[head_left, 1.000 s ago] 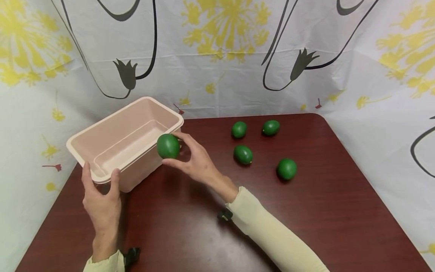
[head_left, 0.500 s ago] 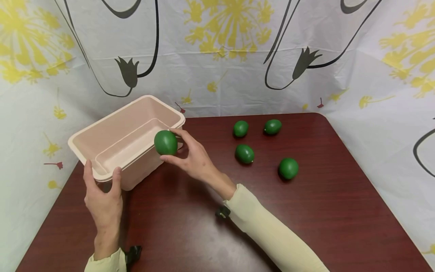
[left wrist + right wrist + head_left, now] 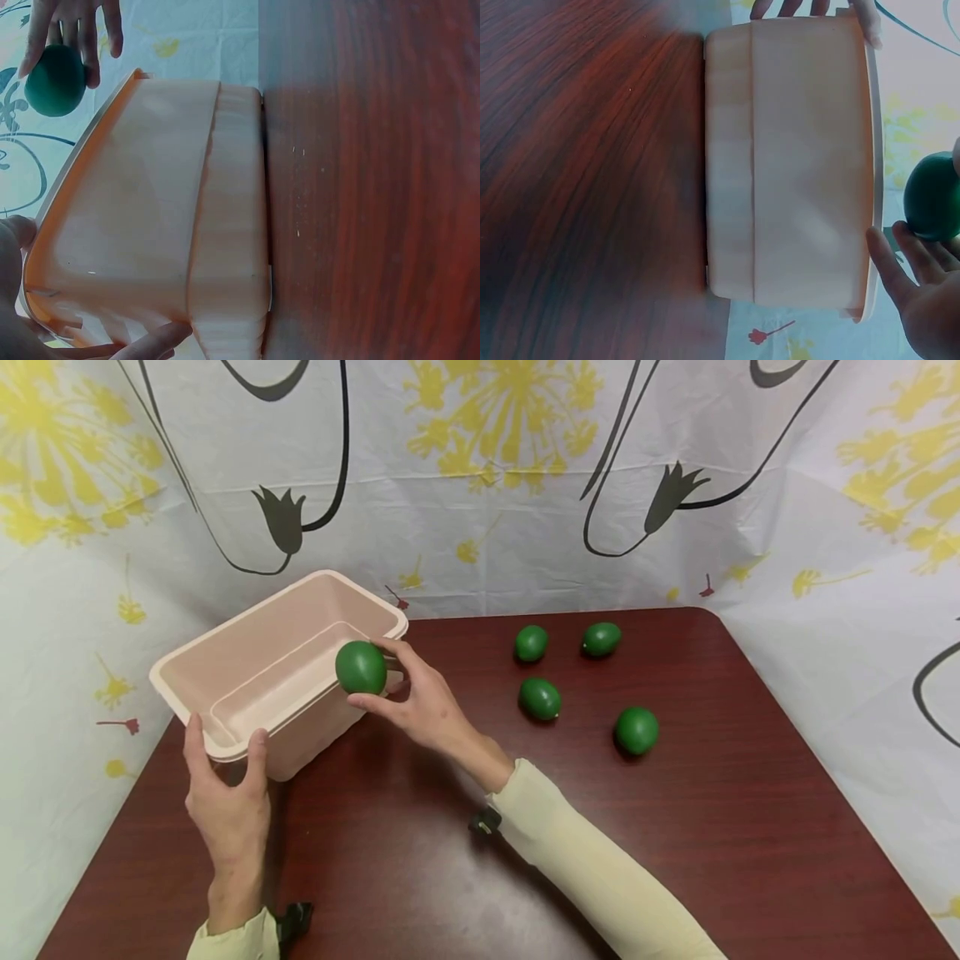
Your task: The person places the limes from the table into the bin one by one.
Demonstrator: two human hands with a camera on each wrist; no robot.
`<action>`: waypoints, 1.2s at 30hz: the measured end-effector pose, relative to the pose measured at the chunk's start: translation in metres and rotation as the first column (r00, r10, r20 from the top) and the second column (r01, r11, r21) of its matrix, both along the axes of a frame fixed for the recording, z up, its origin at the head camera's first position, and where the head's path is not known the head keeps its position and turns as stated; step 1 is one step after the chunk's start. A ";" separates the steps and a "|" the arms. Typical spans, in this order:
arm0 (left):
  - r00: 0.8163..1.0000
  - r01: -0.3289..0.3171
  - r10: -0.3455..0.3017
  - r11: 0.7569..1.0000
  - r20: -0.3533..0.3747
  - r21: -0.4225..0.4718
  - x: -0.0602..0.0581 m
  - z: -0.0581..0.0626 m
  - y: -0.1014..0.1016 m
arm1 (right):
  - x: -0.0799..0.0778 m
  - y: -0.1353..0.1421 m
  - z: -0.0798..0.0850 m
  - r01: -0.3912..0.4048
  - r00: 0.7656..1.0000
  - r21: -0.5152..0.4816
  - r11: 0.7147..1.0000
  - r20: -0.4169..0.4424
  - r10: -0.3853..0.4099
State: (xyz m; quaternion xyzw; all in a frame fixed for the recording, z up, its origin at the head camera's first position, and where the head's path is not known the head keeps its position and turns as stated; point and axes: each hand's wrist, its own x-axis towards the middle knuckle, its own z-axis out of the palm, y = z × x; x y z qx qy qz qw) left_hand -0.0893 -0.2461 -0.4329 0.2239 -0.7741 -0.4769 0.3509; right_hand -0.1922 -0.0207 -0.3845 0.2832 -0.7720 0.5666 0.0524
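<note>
In the head view, a pale pink rectangular plastic tub [image 3: 300,735] stands at the table's left. My left hand [image 3: 228,818] grips its near end, with the thumb at the rim and fingers [image 3: 154,341] against the outer end wall. Between thumb and fingers my right hand [image 3: 431,706] holds a green lime [image 3: 362,667] over the tub's right long rim. The left wrist view shows this lime [image 3: 55,81] raised above rim level. In the right wrist view the right hand [image 3: 937,311] is partly cut off beside the rim, with the lime [image 3: 932,196] in its fingers.
Several more limes lie right of the tub: one at the back [image 3: 531,644], another lime [image 3: 602,640] farther right, a lime [image 3: 540,699] in front and a lime [image 3: 636,731] nearest the right. A patterned cloth [image 3: 480,552] hangs behind the dark red table [image 3: 405,860].
My right hand has moved a little left and away from me with the lime, from beside the tub's rim to over it. The left hand keeps its grip; the other limes stay put.
</note>
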 end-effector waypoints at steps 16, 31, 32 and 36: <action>1.000 -0.005 0.005 1.000 -0.003 0.005 0.000 0.000 -0.001 | 0.000 -0.009 -0.001 -0.046 0.995 -0.055 0.997 0.084 0.050; 1.000 -0.005 0.005 1.000 -0.008 0.001 0.000 0.001 -0.001 | -0.003 -0.019 0.003 -0.031 0.996 -0.038 0.999 0.081 0.034; 1.000 -0.007 0.007 1.000 -0.006 0.000 0.000 0.001 -0.001 | -0.004 -0.020 0.003 -0.035 0.996 -0.046 0.998 0.084 0.039; 1.000 -0.012 0.012 1.000 -0.003 -0.007 0.001 0.001 -0.001 | -0.004 -0.024 0.004 -0.042 0.995 -0.055 0.998 0.091 0.046</action>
